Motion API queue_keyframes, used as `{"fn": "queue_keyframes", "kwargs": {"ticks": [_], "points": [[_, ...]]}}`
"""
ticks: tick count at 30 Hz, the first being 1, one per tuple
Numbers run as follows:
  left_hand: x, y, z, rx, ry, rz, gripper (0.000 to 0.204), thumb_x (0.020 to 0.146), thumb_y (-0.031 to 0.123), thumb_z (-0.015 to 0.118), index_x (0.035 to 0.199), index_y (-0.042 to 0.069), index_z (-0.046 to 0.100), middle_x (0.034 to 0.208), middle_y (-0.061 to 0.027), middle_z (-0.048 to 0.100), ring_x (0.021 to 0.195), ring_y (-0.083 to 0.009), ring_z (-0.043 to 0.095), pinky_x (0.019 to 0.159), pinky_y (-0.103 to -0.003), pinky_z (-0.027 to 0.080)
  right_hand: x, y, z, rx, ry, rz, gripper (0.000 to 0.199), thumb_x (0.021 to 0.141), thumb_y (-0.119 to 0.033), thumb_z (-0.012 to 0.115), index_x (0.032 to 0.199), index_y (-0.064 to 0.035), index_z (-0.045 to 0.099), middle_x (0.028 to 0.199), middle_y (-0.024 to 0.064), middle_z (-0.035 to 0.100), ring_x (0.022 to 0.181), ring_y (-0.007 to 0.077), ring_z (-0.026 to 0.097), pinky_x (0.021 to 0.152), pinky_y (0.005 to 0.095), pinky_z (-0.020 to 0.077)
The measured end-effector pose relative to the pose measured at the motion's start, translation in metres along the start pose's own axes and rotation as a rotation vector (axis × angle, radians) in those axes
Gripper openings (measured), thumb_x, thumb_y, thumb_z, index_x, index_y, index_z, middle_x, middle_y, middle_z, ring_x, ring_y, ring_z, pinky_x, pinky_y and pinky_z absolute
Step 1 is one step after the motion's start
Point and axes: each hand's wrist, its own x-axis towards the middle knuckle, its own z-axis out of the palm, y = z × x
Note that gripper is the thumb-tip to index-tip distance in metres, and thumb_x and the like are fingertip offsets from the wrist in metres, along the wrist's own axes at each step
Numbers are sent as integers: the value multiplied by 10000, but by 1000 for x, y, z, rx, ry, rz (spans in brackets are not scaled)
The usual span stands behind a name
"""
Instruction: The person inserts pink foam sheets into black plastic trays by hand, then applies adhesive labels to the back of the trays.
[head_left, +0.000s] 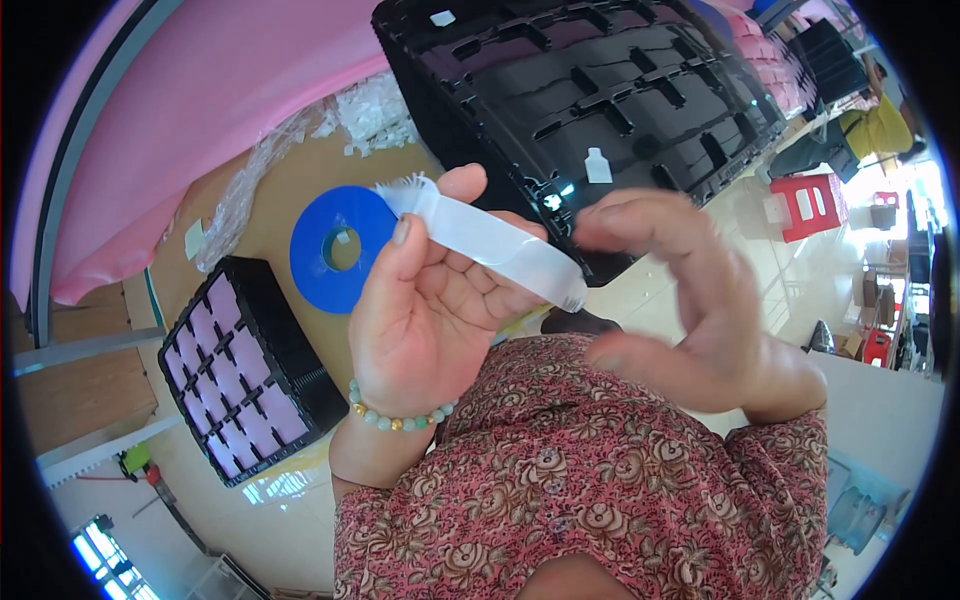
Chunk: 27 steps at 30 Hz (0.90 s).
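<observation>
My left hand [415, 310], palm up with a bead bracelet at the wrist, grips a stack of narrow white strips [495, 245]. The thumb presses near the upper left end; the strips lie across the fingers, and both ends fan out in small tabs. To the right, my right hand [690, 290] is raised, blurred by motion, its thumb and fingers apart with nothing seen between them. A flat blue ring-shaped roll [315, 270] lies just left of my left hand. Beyond both hands stands a large black plastic tray [480, 110] with slotted ribs; a small white bottle-shaped label [597, 166] rests on it.
A brown tabletop [240, 190] carries crumpled clear film [262, 180] and a heap of white scraps [375, 115]. A smaller black crate with pink panels [240, 370] sits at left. Pink sheeting [220, 100] hangs behind. A red stool [808, 208] and a person in yellow [878, 130] are far right.
</observation>
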Motion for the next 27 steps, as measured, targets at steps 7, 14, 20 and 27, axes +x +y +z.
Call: {"fn": "queue_keyframes", "kwargs": {"ticks": [7,14,20,27], "points": [[25,-18,35,394,-31,-197,525,1038,357,277,1399,-15,360,1239,-212,567,1093,-300,618,958,-434,508,-25,-2,2,273,291,196,584,798,32,646,1315,-11,378,951,59,595,776,67,556,669,211,449],[67,-43,70,873,-125,-413,477,1018,263,414,1398,-21,362,1224,-156,566,1007,-221,645,889,-331,512,-44,-8,-84,-224,415,146,385,776,16,581,1151,-30,508,855,-11,557,701,37,477,608,186,354],[140,-74,96,1190,-269,-409,512,953,179,544,1385,-43,385,1095,-99,598,875,-161,662,802,-252,520,-40,37,-172,-445,449,125,170,791,-72,605,950,-17,580,789,-20,524,699,52,470,627,221,392],[199,-101,107,1495,-195,-720,191,888,170,649,922,-16,678,749,-16,626,630,-70,594,593,-205,487,-30,116,-217,-396,269,279,136,833,-134,571,872,-10,610,707,61,545,658,148,530,626,284,439]]}}
